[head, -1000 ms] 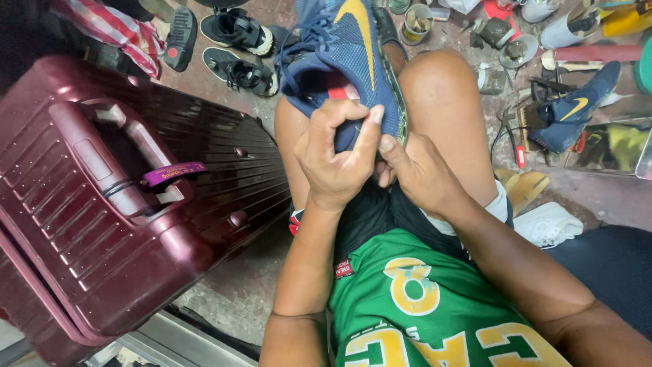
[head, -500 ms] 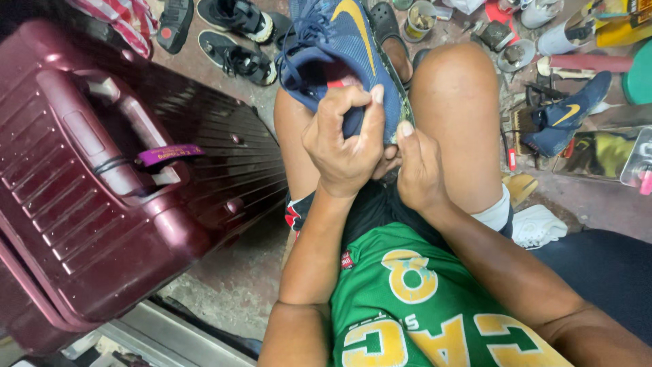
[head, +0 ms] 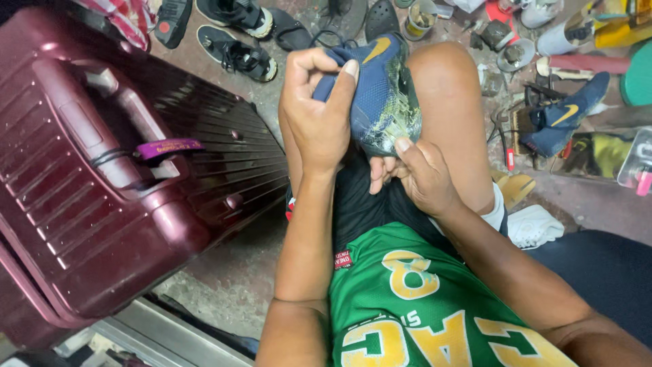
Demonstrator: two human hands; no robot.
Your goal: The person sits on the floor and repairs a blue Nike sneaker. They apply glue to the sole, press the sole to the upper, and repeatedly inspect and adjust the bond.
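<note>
While resting over the lap beside a maroon suitcase (head: 102, 197), navy shoe (head: 384, 95) gripped by left hand (head: 319, 115), fingers curled tight around it, right hand (head: 421, 173) pinching its glue-smeared underside.

Navy shoe (head: 380, 95) with yellow swoosh mark, soft upper crumpled. Underside turned up toward the camera, streaked with pale yellowish residue. Held above the lap, against the knee, clasped from both sides.
</note>
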